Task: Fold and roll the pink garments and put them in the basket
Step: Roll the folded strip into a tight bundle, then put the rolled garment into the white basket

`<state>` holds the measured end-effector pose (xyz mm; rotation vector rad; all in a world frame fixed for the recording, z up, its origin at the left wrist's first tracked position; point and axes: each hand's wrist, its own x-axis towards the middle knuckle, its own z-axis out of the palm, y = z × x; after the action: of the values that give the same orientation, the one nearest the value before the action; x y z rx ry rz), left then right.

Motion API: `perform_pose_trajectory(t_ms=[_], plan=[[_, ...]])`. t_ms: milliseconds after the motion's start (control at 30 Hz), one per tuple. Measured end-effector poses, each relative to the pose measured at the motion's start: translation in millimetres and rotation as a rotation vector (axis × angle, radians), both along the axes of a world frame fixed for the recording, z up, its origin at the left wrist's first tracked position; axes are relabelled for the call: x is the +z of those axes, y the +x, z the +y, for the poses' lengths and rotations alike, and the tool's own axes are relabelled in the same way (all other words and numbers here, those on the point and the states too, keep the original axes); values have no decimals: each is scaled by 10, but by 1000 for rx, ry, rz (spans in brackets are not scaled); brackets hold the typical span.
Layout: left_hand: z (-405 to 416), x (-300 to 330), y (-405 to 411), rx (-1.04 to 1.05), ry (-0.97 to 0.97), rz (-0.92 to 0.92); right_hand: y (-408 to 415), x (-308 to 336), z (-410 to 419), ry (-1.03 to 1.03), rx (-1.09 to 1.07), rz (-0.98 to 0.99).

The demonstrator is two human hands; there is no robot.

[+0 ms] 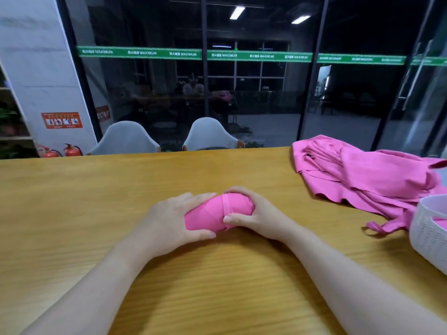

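Head view: a person sits at a wooden table (96, 201), both bare forearms reaching in from the near edge. A pink roll (212, 211) of garment lies mid-table, held between the two hands. Left hand (169, 221) wraps the roll's left end, fingers over the top, thumb underneath along the near side. Right hand (251, 213) cups the right end, fingers curled over the far side, thumb pressing the front near a stitched seam. Both grips are closed round the roll. A loose pile (362, 175) of pink garments sits at the table's far right, well apart from the roll, a strap loop trailing toward the near side. A white basket (425, 235) stands at the right edge, just beside the pile, cut off by the frame; something pink shows inside. Two grey chairs (208, 136) stand behind the table, dark glass wall (242, 81) with a green strip beyond, red extinguishers (70, 149) on the floor at left.
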<state>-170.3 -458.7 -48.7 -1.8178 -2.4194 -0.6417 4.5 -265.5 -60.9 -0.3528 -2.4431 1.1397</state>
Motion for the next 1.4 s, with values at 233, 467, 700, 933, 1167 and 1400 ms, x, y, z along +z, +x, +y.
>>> perform_pose_trajectory(t_ms=[233, 467, 700, 933, 1167, 1400], plan=[[-8, 50, 144, 51, -124, 136, 35, 89, -12, 147, -40, -116], [-220, 296, 467, -6, -250, 79, 250, 572, -172, 492, -17, -519], [-324, 503, 948, -110, -234, -18, 1000, 503, -350, 558, -26, -462], [81, 1113, 1669, -283, -47, 107, 2041, 1204, -104, 689, -163, -330], [862, 1534, 2570, -452, 70, 97, 3278, 1663, 411, 666, -371, -293], [1590, 1520, 3352, -596, 54, 106, 4169, 1591, 868, 557, -479, -343]])
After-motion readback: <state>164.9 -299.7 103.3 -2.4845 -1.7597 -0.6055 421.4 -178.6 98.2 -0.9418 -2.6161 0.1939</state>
